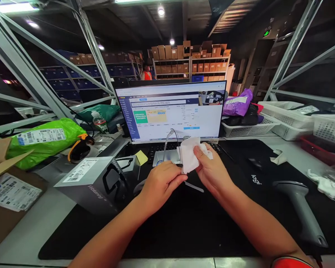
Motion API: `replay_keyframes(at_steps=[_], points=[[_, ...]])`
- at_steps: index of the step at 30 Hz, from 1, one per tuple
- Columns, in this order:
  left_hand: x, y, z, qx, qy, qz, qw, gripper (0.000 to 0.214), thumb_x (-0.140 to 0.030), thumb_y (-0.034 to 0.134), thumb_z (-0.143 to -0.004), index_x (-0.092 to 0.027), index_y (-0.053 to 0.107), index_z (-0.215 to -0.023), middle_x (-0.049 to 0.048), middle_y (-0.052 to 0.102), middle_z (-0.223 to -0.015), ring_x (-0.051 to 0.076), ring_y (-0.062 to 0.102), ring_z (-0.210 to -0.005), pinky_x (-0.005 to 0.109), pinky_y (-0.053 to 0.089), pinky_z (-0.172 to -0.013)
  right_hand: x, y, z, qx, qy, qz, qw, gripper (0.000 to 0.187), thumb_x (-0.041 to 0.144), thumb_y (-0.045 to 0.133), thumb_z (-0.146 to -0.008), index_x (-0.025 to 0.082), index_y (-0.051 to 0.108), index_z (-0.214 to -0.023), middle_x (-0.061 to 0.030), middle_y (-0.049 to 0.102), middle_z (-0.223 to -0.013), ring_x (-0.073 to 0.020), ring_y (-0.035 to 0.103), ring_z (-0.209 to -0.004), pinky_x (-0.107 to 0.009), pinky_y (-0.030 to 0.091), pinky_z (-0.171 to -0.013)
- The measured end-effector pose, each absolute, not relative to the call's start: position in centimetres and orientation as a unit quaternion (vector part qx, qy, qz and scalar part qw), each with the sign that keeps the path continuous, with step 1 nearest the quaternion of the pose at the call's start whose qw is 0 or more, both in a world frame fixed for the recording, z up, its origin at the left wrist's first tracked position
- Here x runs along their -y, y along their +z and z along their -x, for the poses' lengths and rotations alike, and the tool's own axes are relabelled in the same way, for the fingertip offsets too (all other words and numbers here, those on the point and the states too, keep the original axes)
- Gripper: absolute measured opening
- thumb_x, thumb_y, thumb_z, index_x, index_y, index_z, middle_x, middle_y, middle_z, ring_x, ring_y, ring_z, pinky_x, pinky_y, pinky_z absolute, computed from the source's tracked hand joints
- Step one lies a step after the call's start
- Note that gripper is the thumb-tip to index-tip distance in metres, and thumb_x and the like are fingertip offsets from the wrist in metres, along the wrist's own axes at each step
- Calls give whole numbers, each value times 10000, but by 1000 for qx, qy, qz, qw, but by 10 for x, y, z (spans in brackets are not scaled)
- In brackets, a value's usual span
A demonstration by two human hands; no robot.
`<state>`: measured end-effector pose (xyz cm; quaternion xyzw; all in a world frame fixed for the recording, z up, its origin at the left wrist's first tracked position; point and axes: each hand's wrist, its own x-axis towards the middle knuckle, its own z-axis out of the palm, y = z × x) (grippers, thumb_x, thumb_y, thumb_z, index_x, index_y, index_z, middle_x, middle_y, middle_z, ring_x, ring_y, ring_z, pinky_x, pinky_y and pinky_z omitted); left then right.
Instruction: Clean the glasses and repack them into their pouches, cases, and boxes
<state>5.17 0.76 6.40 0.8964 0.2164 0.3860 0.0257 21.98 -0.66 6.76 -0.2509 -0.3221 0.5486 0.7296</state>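
In front of the monitor, my right hand (205,162) is closed on a crumpled white tissue (190,154), its thumb pressed on top. My left hand (164,180) meets the tissue's lower left edge, thumb and fingers pinched together. What they grip is mostly hidden. A thin pale strip (194,187) sticks out below, between the hands; I cannot tell what it belongs to. Behind the hands rises a thin, bent, greyish piece (166,143) with a dark cable. Nearest my left forearm stands a grey box (92,186) printed with a black frame shape.
A lit monitor (170,115) stands behind a keyboard (152,152). On the black desk mat (184,230) lie a barcode scanner (301,208) and a mouse (255,163). A green parcel (44,143) and carton (5,223) are left; white baskets (284,119) are right.
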Motion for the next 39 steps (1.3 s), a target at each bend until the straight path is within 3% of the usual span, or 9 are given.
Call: replay_keyframes(at_steps=[6, 11, 16, 23, 28, 35, 39], points=[[-11, 59, -46, -258, 418, -869, 56, 257, -248, 487, -985, -177, 618, -776, 27, 640, -737, 161, 589, -684, 270, 450, -635, 20, 46, -199, 423, 442, 330, 719, 447, 316, 902, -663, 210, 471, -719, 82, 513, -659, -83, 443, -602, -214, 390, -582], [-14, 65, -44, -199, 395, -895, 66, 277, -280, 503, -1002, -172, 620, -774, 20, 628, -716, 161, 558, -709, 278, 424, -660, 12, 66, -220, 353, 565, 270, 695, 455, 292, 950, -550, 196, 542, -728, 57, 605, -692, -105, 542, -638, -238, 464, -622], [-13, 71, -46, -164, 367, -913, 66, 289, -274, 540, -995, -172, 586, -728, 6, 586, -661, 149, 501, -692, 268, 391, -642, -2, 79, -240, 326, 621, 238, 672, 400, 241, 945, -561, 164, 674, -846, 6, 705, -815, -130, 631, -737, -265, 525, -741], [-13, 67, -43, -206, 443, -872, 31, 343, -298, 424, -1022, -182, 600, -751, 29, 607, -710, 165, 538, -698, 289, 422, -641, 23, 56, -201, 386, 475, 300, 732, 401, 236, 935, -569, 208, 609, -800, 54, 666, -724, -119, 597, -661, -243, 515, -647], [-16, 69, -42, -187, 404, -893, 68, 372, -335, 454, -1021, -181, 595, -713, 18, 587, -671, 162, 533, -691, 286, 422, -659, 15, 69, -216, 327, 598, 271, 680, 473, 194, 970, -446, 185, 641, -787, 24, 711, -751, -144, 649, -694, -268, 561, -683], [-19, 71, -42, -161, 357, -916, 84, 339, -317, 504, -1011, -178, 589, -714, 14, 575, -658, 157, 495, -705, 274, 392, -658, -7, 77, -244, 308, 651, 239, 651, 440, 199, 967, -495, 157, 749, -875, -29, 771, -879, -167, 700, -796, -277, 580, -802], [-21, 71, -41, -164, 346, -920, 82, 298, -285, 524, -1003, -175, 589, -735, 10, 594, -676, 154, 490, -723, 273, 391, -682, -7, 72, -243, 293, 662, 234, 648, 406, 189, 964, -510, 146, 759, -858, -31, 774, -871, -153, 703, -779, -253, 590, -793]])
